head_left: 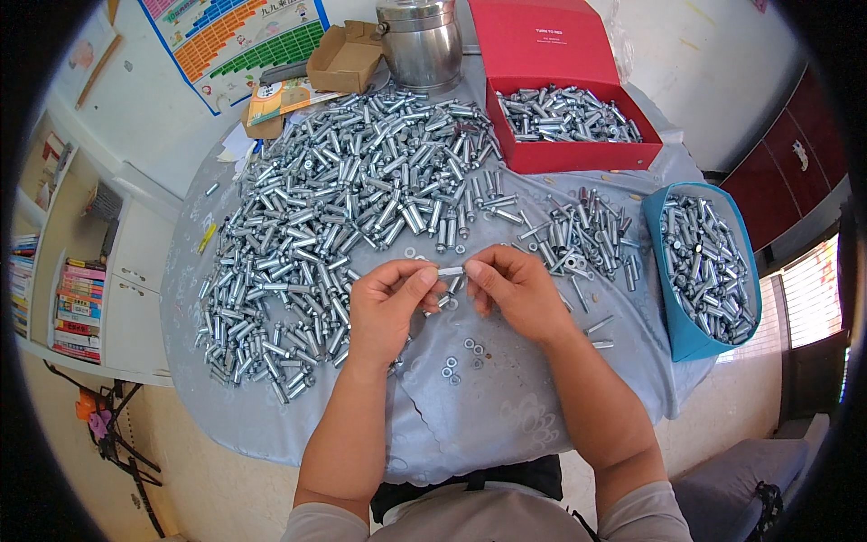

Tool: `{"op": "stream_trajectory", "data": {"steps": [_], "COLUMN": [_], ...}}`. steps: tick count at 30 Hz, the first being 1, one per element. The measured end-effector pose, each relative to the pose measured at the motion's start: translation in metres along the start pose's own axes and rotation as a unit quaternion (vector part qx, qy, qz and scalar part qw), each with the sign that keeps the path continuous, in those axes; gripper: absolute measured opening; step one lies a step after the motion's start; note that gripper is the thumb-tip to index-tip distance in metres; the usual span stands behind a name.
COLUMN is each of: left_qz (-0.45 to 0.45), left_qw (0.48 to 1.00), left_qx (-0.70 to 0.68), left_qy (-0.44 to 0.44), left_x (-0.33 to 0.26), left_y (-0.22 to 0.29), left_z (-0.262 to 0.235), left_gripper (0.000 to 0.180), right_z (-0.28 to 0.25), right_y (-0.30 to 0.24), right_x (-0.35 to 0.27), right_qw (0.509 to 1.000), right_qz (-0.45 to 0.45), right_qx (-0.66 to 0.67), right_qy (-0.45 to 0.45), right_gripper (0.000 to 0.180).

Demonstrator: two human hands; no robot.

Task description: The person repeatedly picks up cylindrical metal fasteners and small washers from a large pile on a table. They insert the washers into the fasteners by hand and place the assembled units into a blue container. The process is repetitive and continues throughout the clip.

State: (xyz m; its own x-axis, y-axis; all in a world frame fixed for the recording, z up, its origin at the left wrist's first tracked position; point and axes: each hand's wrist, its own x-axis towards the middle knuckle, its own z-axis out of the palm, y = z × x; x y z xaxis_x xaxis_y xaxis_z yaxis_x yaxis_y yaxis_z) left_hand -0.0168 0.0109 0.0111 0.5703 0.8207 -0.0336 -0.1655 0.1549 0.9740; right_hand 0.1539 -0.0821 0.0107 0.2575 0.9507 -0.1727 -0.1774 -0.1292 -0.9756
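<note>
Two bare hands pinch one slim, silvery metal bolt [451, 270] end to end, above the table's middle.
The left hand [390, 303] grips its left end between thumb and fingertips, the right hand [510, 287] its right end — the piece looks light, stiff and hard to break, its smooth shank probably a little slippery, so its ends seem the surest hold. A broad heap of shiny metal bolts [343, 190] crowds the left hand; a smaller scatter of bolts [587, 226] lies past the right, near the open red cardboard box [587, 159] and blue-sided bin [686, 341] — both bolt-filled. Small ring-shaped metal pieces [452, 362] lie between the forearms.
</note>
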Motion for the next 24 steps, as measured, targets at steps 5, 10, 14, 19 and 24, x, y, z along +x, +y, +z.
{"op": "stream_trajectory", "data": {"steps": [5, 10, 14, 19, 24], "left_qz": [0.002, -0.014, -0.024, -0.063, -0.041], "left_qw": [1.0, 0.998, 0.998, 0.996, 0.997], "left_qx": [0.014, 0.039, 0.049, 0.046, 0.049], "left_qy": [0.018, 0.04, 0.035, 0.039, 0.031], "left_x": [-0.0001, -0.0005, -0.0008, -0.0017, -0.0007], "left_y": [0.0002, 0.0025, 0.0042, 0.0061, 0.003], "left_z": [0.0006, 0.0014, 0.0002, -0.0023, 0.0023], "left_gripper": [0.02, 0.03, 0.038, 0.041, 0.039], "right_z": [0.0045, 0.0042, 0.0039, 0.0063, 0.007], "right_y": [0.001, 0.0042, 0.004, 0.0031, 0.0027], "right_x": [-0.0019, -0.0028, -0.0037, -0.0034, -0.0042], "right_qw": [0.996, 0.991, 0.987, 0.973, 0.986], "right_qz": [-0.091, -0.132, -0.157, -0.226, -0.163], "right_qx": [0.002, -0.006, -0.036, -0.052, 0.025], "right_qy": [0.018, 0.007, 0.007, 0.019, 0.032], "right_gripper": [0.017, 0.02, 0.02, 0.019, 0.02]}}
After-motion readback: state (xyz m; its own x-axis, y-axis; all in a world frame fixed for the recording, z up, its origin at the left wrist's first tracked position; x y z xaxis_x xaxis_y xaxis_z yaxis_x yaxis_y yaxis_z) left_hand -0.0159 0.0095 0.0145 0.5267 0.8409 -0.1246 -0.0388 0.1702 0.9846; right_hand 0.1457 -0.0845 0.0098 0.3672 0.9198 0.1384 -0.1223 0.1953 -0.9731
